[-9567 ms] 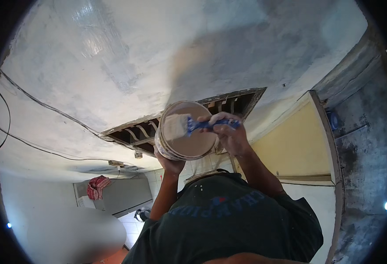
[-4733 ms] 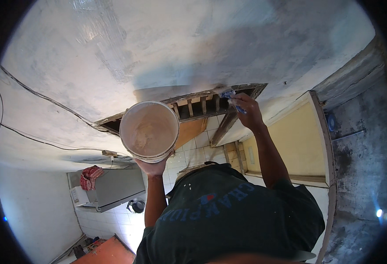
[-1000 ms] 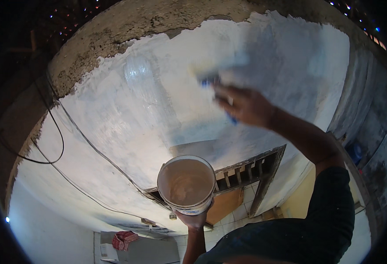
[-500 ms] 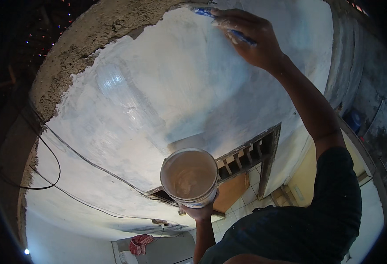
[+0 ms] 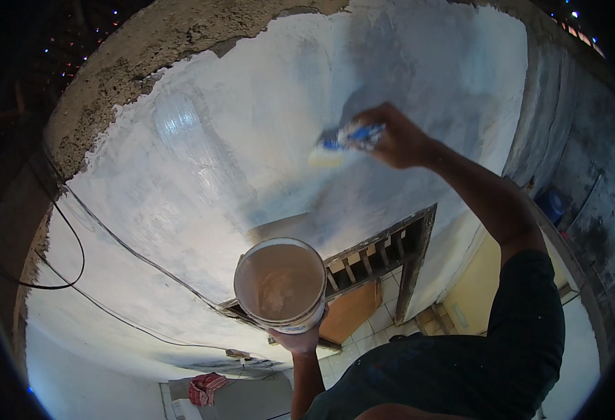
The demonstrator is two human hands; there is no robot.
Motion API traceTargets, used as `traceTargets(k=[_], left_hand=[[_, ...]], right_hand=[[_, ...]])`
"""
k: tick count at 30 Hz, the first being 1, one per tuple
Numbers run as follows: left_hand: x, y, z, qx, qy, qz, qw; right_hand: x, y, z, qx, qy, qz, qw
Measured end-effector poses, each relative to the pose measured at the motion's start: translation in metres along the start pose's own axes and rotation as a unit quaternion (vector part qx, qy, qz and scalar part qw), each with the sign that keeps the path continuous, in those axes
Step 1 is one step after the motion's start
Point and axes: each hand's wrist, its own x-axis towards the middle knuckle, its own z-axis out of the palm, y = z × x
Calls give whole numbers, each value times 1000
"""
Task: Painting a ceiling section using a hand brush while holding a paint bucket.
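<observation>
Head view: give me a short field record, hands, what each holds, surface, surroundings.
left hand: under a round white bucket, holding it up, mouth toward camera
bucket contents: pale brownish liquid
right hand: raised, grip closed on a blue-handled paintbrush
brush: bristles against the white-painted wall
wall edge: bare grey plaster above the paint line
cables: thin dark wires across the wall at left
opening: slatted wooden frame right of the bucket

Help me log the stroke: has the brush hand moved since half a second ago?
Yes. The right hand with the brush dropped from the bare concrete edge toward the doorway.
</observation>
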Motion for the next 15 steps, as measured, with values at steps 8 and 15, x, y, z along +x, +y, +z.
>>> traceTargets(k=[8,15], left_hand=[[0,19,8,-4,-12,-78,997],[-3,8,-27,-584,96,-243,769]], right_hand=[[50,-17,-29,-177,241,-177,938],[-44,-42,102,-194,84,-245,946]])
